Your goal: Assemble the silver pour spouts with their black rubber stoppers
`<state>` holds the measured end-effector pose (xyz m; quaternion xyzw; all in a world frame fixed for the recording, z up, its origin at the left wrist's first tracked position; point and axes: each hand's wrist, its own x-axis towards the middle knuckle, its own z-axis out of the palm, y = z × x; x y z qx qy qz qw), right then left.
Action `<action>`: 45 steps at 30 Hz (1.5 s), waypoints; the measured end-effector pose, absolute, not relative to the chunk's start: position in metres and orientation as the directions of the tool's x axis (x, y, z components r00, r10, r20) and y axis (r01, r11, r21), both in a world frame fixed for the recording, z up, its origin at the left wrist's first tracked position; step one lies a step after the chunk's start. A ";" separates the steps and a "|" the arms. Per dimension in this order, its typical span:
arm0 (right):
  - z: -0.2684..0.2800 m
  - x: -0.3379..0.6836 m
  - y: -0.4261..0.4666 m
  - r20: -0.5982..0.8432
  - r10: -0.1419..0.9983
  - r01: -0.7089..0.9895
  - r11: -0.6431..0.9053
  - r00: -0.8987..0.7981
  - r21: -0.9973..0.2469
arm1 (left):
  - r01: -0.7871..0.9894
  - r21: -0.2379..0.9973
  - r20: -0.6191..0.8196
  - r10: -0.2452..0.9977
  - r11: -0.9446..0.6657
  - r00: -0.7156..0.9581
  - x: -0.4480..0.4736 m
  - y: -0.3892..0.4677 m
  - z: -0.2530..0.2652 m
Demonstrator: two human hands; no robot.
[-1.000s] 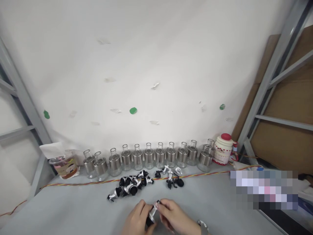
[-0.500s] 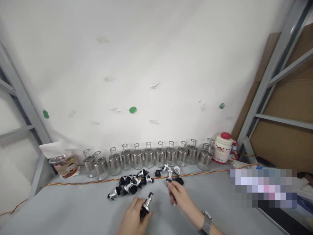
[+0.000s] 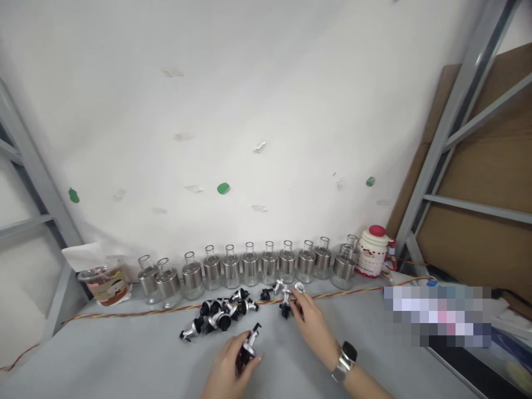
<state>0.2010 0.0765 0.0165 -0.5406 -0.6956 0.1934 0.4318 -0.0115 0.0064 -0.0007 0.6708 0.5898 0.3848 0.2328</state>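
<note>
My left hand point(image 3: 228, 366) is wrapped around a black-and-silver pump top point(image 3: 250, 349), near side, middle of the table point(image 3: 124, 354), dark nozzle tilting up and away from me. I'm guessing it's light, hard plastic, pretty stiff; the shiny silver bit could be slick, so I'd hold it by the fat collar and leave the skinny spout alone, since that looks like the part that'd snap.

My right hand point(image 3: 315, 324) is farther off, to the right, fingers down by the loose silver-and-black pieces point(image 3: 285, 297). Can't tell whether I've pinched one or I'm just touching, because my own fingers cover that spot.

Also hard to make out: the pump's lower half is buried in my palm, the pile point(image 3: 220, 315) to the left is so tangled I can't count it, and a pixelated patch point(image 3: 436, 316) hides stuff on the right.
</note>
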 end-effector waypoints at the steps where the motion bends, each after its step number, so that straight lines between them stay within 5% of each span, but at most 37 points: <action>1: 0.020 0.196 0.070 0.387 0.919 0.575 0.356 -0.072 -0.737 | 0.598 0.783 0.224 0.974 -0.174 -0.011 -0.012 0.008 0.003; 4: 0.025 0.178 0.048 0.254 0.905 0.415 0.387 -0.342 -0.823 | 0.559 0.814 0.206 0.978 -0.160 -0.019 -0.009 0.015 0.019; 7: 0.025 0.161 0.034 0.150 0.880 0.189 0.258 -0.451 -0.948 | 0.550 0.776 0.336 0.940 -0.308 0.052 0.003 0.021 0.041; 10: 0.025 0.156 0.034 0.179 0.904 -0.028 0.183 -0.388 -0.983 | 0.519 0.752 0.363 0.913 -0.405 0.186 0.022 0.028 0.059; 16: 0.027 0.167 0.051 0.244 0.952 -0.199 0.207 -0.187 -0.958 | 0.458 0.831 0.220 0.942 -0.317 0.254 0.050 0.044 0.076; 22: 0.026 0.175 0.049 0.273 0.945 0.037 0.283 -0.179 -0.958 | 0.460 0.817 0.257 0.934 -0.347 0.248 0.044 0.048 0.075; 26: 0.026 0.175 0.044 0.297 0.934 0.305 0.347 -0.197 -0.887 | 0.651 0.622 0.381 0.894 -0.435 0.234 0.036 0.047 0.075; 29: 0.017 0.169 0.048 0.249 0.944 0.216 0.294 -0.216 -0.931 | 0.706 0.548 0.377 0.886 -0.448 0.270 0.032 0.050 0.073; 33: 0.005 0.163 0.056 0.082 0.945 0.061 0.106 -0.316 -0.992 | 0.671 0.600 0.352 0.897 -0.436 0.269 0.032 0.054 0.069; 40: 0.013 0.173 0.048 0.149 0.966 0.433 0.230 -0.213 -0.872 | 0.816 0.428 0.294 0.914 -0.388 0.281 0.036 0.045 0.064; 45: 0.014 0.167 0.052 0.118 0.940 0.257 0.206 -0.319 -0.944 | 0.826 0.350 0.273 0.892 -0.442 0.361 0.036 0.048 0.062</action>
